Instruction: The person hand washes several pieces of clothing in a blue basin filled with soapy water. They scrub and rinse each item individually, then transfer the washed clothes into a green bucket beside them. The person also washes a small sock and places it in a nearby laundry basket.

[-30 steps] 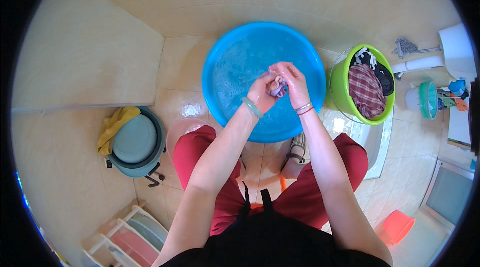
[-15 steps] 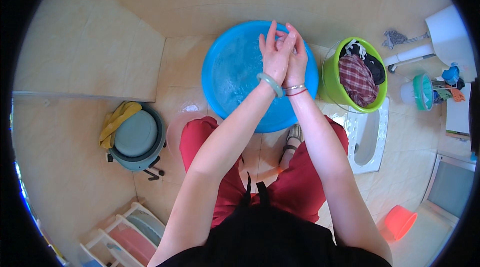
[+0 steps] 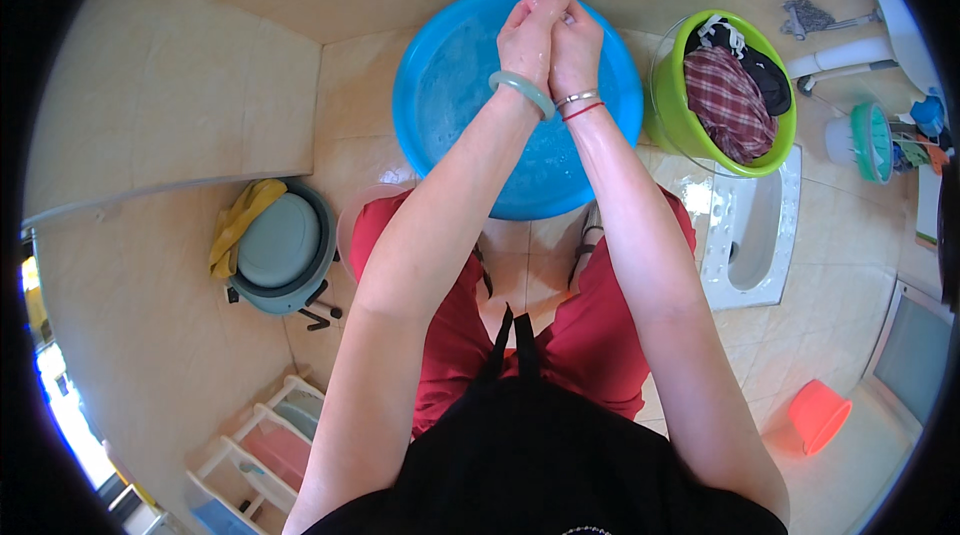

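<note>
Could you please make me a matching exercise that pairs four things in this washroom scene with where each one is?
Things:
1. blue basin
2. green bucket
3. orange cup
4. jade bangle

Places:
A. on the floor at the lower right, beside the person's right arm
B. on the left wrist
C. under the two hands, pressed together, left hand and right hand
D. right of the blue basin, filled with clothes

Pairs: 1-C, 2-D, 3-A, 4-B
</note>
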`<state>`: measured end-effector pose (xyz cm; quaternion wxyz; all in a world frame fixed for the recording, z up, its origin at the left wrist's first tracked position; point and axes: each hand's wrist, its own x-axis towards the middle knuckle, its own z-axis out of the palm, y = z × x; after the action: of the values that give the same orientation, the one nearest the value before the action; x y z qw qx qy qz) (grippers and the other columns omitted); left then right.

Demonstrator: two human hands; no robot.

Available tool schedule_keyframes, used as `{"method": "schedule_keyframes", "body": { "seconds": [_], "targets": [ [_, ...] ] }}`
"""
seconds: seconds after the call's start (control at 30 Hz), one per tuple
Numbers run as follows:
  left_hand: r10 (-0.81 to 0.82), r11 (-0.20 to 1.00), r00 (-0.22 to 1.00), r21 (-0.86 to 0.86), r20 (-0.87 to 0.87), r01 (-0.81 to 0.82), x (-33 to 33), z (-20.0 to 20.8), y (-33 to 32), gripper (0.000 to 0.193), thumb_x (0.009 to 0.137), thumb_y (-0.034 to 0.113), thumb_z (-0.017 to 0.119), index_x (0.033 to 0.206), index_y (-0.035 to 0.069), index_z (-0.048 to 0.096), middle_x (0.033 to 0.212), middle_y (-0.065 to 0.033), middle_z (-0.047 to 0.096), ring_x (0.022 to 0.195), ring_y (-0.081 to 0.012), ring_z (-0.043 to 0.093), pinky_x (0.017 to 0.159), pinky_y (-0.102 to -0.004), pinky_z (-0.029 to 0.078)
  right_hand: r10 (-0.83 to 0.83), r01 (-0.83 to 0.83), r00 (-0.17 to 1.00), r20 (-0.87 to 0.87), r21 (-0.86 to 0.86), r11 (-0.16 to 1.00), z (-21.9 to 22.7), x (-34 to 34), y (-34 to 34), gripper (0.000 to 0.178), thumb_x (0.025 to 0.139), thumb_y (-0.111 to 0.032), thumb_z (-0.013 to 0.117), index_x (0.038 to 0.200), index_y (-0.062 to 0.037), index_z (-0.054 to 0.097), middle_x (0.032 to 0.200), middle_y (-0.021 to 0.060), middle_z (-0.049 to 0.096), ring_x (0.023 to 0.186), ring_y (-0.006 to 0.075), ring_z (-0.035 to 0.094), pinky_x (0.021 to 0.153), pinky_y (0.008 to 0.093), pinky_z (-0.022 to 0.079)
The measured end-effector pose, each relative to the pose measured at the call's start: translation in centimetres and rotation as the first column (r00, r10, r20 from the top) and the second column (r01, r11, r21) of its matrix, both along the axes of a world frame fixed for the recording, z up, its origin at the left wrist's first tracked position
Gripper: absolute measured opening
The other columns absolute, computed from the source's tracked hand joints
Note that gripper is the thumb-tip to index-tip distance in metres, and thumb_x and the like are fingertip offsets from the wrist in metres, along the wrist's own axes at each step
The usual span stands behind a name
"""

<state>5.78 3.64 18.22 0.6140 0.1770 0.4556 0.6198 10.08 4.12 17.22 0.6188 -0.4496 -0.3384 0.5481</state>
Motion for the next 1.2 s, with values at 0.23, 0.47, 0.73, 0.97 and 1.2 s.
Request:
{"method": "schedule_keyframes", "body": {
  "seconds": [0.23,0.47,0.73,0.97,1.2],
  "targets": [
    [-0.116,0.992,0.993,-0.036,0.035,0.117,-1.2,-1.8,0.7,0.031,0.086,0.034,0.066,0.102,0.007,0.061,0.101,-0.0064,0.062,0.094,-0.0166,0.058,0.079,-0.0306,0.048,-0.002,0.009,0.976,0.217,-0.032,0.999,-1.5,-0.3,0.8,0.031,0.088,-0.028,0.070,0.084,0.0027,0.069,0.072,0.0107,0.067,0.063,0.0167,0.058,0.058,0.0328,0.045],
    [-0.065,0.990,0.996,-0.118,0.055,0.071,-1.4,-2.1,0.0,0.021,0.086,0.031,0.065,0.089,0.011,0.060,0.088,-0.0041,0.063,0.082,-0.0161,0.059,0.069,-0.0332,0.049,-0.034,0.021,0.917,0.397,0.038,0.999,-3.3,-0.9,0.4,0.029,0.089,-0.024,0.057,0.087,0.0024,0.069,0.085,0.0232,0.068,0.077,0.0382,0.066,0.067,0.0444,0.050],
    [-0.092,0.990,0.990,-0.097,0.111,0.103,-1.9,-3.3,-0.1,0.020,0.085,0.031,0.065,0.081,0.012,0.058,0.081,-0.0030,0.061,0.075,-0.0154,0.058,0.065,-0.0327,0.048,-0.005,-0.021,0.868,0.497,0.046,0.999,-5.1,-0.9,0.7,0.027,0.087,-0.019,0.052,0.083,0.0034,0.067,0.085,0.0257,0.066,0.080,0.0405,0.065,0.068,0.0454,0.050],
    [-0.079,0.986,0.980,-0.129,0.180,0.103,-2.0,-5.4,0.0,0.020,0.085,0.030,0.063,0.079,0.012,0.058,0.079,-0.0030,0.061,0.073,-0.0158,0.058,0.064,-0.0325,0.049,0.054,-0.043,0.868,0.494,-0.035,0.998,-5.6,-0.9,0.1,0.026,0.087,-0.018,0.053,0.084,0.0039,0.067,0.085,0.0261,0.066,0.080,0.0398,0.065,0.068,0.0444,0.050],
    [-0.049,0.983,0.981,-0.166,0.187,0.081,-2.7,-7.0,-0.2,0.019,0.084,0.029,0.063,0.079,0.011,0.058,0.080,-0.0036,0.061,0.073,-0.0167,0.059,0.065,-0.0328,0.049,0.102,-0.066,0.815,0.571,-0.085,0.994,-6.3,-1.2,-0.4,0.026,0.087,-0.017,0.052,0.087,0.0041,0.068,0.085,0.0250,0.067,0.078,0.0369,0.066,0.068,0.0428,0.049]
  ]
}}
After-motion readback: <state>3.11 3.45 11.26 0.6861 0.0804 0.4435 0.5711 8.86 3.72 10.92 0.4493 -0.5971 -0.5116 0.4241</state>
